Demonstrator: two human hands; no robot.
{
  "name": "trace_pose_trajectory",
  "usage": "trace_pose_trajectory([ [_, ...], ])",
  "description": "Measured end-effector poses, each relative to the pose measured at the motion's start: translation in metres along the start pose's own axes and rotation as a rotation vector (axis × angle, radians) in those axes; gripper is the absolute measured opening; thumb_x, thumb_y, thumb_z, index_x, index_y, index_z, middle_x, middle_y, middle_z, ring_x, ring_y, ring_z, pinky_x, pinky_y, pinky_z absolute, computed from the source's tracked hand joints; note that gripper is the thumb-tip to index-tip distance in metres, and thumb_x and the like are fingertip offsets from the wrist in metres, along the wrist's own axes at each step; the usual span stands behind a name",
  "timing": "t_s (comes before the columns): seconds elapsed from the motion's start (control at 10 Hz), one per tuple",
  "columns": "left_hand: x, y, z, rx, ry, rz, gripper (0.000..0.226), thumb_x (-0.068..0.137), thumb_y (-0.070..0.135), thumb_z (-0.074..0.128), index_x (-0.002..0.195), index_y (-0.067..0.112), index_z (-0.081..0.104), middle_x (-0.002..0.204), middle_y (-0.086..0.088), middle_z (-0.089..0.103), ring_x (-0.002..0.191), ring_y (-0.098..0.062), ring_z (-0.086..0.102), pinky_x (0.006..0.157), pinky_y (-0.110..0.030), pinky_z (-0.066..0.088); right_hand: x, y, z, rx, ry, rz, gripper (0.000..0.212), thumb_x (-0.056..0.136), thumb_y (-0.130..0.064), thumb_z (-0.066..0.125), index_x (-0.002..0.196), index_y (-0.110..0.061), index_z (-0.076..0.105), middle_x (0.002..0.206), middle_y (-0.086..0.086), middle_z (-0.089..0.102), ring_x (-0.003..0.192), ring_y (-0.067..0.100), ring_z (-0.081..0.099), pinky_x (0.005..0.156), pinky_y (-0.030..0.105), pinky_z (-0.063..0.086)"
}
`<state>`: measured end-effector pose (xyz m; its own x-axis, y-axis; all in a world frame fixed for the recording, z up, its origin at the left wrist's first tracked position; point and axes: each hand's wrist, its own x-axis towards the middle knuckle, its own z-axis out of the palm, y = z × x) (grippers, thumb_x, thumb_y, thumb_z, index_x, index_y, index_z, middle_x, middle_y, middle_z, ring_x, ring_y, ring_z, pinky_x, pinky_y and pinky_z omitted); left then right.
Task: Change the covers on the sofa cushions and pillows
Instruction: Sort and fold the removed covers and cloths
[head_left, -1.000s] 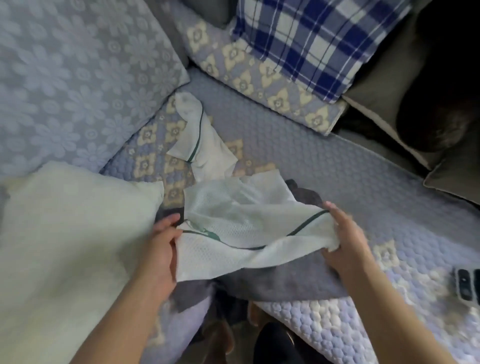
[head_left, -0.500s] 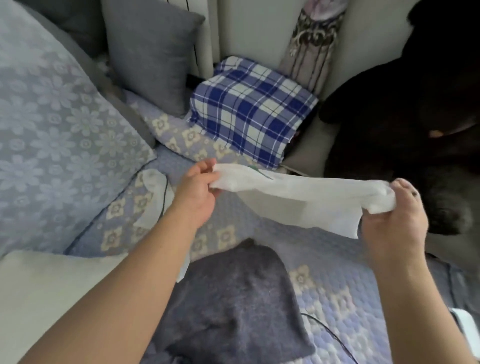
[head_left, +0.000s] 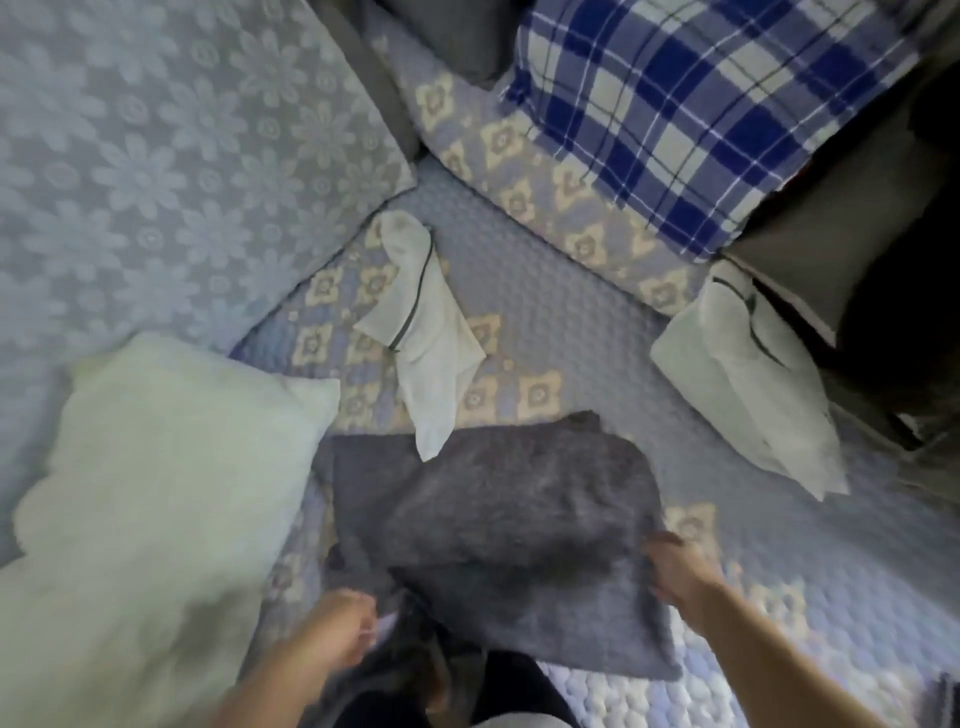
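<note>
Both forearms are bare, no sleeves reaching the left hand (head_left: 340, 631) or right hand (head_left: 675, 571) (both motion-blurred)

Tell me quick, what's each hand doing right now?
Left hand: blurred at the near edge of the grey cover; grip cannot be told.
Right hand: at the cover's right edge; blurred, grip cannot be told.

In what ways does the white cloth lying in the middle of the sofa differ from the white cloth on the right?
The middle white cloth is crumpled and narrow, and its lower tip overlaps the grey cover. The right white cloth lies flatter and broader, beside the plaid pillow, and touches no grey fabric. The middle one's dark line runs lengthwise; the right one's shows only near its top. Both are white with dark piping.
</note>
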<state>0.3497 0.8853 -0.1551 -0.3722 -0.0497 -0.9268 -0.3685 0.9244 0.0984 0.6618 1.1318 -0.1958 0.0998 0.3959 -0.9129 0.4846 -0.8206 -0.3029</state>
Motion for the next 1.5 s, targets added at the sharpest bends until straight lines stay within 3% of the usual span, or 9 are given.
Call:
trace_pose_trajectory([
  [0.2, 0.011, -0.023, -0.027, 0.062, 0.094, 0.071, 0.017, 0.098, 0.006, 0.057, 0.087, 0.018, 0.062, 0.09, -0.01, 0.066, 0.074, -0.024, 0.063, 0.071, -0.033, 0.054, 0.074, -0.002, 0.033, -0.421, 0.234, 0.026, 0.088, 0.08, -0.022, 0.081, 0.15, -0.001, 0.031, 0.152, 0.027, 0.034, 0.141, 0.04, 0.034, 0.115, 0.043, 0.032],
  [0.4, -0.022, 0.01, 0.018, 0.233, 0.057, 0.26, 0.017, 0.095, 0.01, 0.062, 0.086, 0.022, 0.069, 0.08, -0.005, 0.072, 0.072, -0.017, 0.07, 0.073, -0.035, 0.057, 0.022, -0.018, 0.036, -0.459, 0.367, -0.087, 0.036, 0.087, -0.011, 0.06, 0.122, -0.004, 0.058, 0.117, 0.027, 0.063, 0.112, 0.043, 0.06, 0.091, 0.042, 0.049],
  [0.5, -0.064, 0.047, 0.042, 0.355, -0.002, 0.521, 0.022, 0.097, 0.019, 0.063, 0.114, 0.033, 0.062, 0.108, 0.011, 0.065, 0.093, -0.002, 0.065, 0.079, -0.011, 0.05, -0.055, -0.031, 0.044, -0.458, 0.232, -0.477, 0.021, 0.085, 0.001, 0.055, 0.094, -0.018, 0.06, 0.084, 0.008, 0.062, 0.084, 0.036, 0.061, 0.065, 0.037, 0.045],
  [0.7, -0.155, 0.133, 0.017, 0.983, -0.089, 1.202, 0.117, 0.08, 0.023, 0.073, 0.149, 0.062, -0.013, 0.162, 0.02, -0.022, 0.151, -0.006, -0.02, 0.122, -0.028, 0.002, -0.171, -0.049, 0.056, -0.844, -0.32, -1.277, 0.061, 0.083, 0.003, 0.055, 0.132, -0.033, 0.063, 0.09, -0.008, 0.043, 0.076, 0.01, 0.044, 0.062, 0.019, 0.028],
  [0.8, -0.174, 0.157, -0.021, 1.355, -0.157, 1.274, 0.081, 0.08, 0.046, 0.071, 0.148, 0.056, 0.027, 0.159, 0.015, 0.025, 0.152, -0.01, 0.015, 0.122, -0.024, 0.013, -0.211, -0.077, 0.047, -0.803, -0.458, -1.276, 0.052, 0.092, -0.002, 0.053, 0.131, -0.034, 0.065, 0.105, -0.007, 0.055, 0.095, 0.01, 0.049, 0.076, 0.016, 0.031],
  [1.0, -0.226, 0.153, -0.079, 0.864, -0.246, 1.03, 0.038, 0.074, 0.004, 0.064, 0.096, 0.034, 0.068, 0.095, 0.012, 0.072, 0.095, -0.007, 0.068, 0.086, -0.034, 0.054, -0.249, -0.103, 0.028, -0.751, -0.482, -1.371, 0.061, 0.084, 0.006, 0.058, 0.13, -0.033, 0.067, 0.089, -0.023, 0.042, 0.082, -0.002, 0.048, 0.068, 0.013, 0.036],
  [1.2, -0.281, 0.11, -0.086, 0.393, -0.197, 1.154, 0.034, 0.078, 0.002, 0.074, 0.097, 0.028, 0.062, 0.081, 0.003, 0.059, 0.074, -0.01, 0.054, 0.071, -0.03, 0.043, -0.3, -0.107, 0.02, -0.74, -0.492, -1.295, 0.054, 0.082, -0.063, 0.065, 0.131, -0.042, 0.052, 0.115, -0.027, 0.056, 0.108, -0.007, 0.054, 0.089, 0.019, 0.045],
  [1.3, -0.307, 0.095, -0.083, 0.246, -0.188, 1.268, 0.032, 0.079, 0.013, 0.081, 0.097, 0.024, 0.056, 0.079, 0.003, 0.053, 0.074, -0.013, 0.05, 0.071, -0.033, 0.042, -0.335, -0.107, 0.032, -0.458, -0.367, -1.379, 0.009, 0.095, -0.039, 0.062, 0.102, -0.039, 0.057, 0.094, -0.016, 0.065, 0.087, 0.006, 0.062, 0.077, 0.026, 0.049],
  [1.5, -0.336, 0.071, -0.1, 0.076, -0.194, 1.361, 0.032, 0.076, 0.015, 0.081, 0.093, 0.023, 0.055, 0.082, -0.005, 0.055, 0.076, -0.017, 0.051, 0.072, -0.04, 0.044, -0.378, -0.111, 0.041, -0.684, -0.252, -1.623, 0.011, 0.091, -0.025, 0.07, 0.095, -0.033, 0.063, 0.117, -0.024, 0.048, 0.101, 0.006, 0.058, 0.085, 0.033, 0.05],
])
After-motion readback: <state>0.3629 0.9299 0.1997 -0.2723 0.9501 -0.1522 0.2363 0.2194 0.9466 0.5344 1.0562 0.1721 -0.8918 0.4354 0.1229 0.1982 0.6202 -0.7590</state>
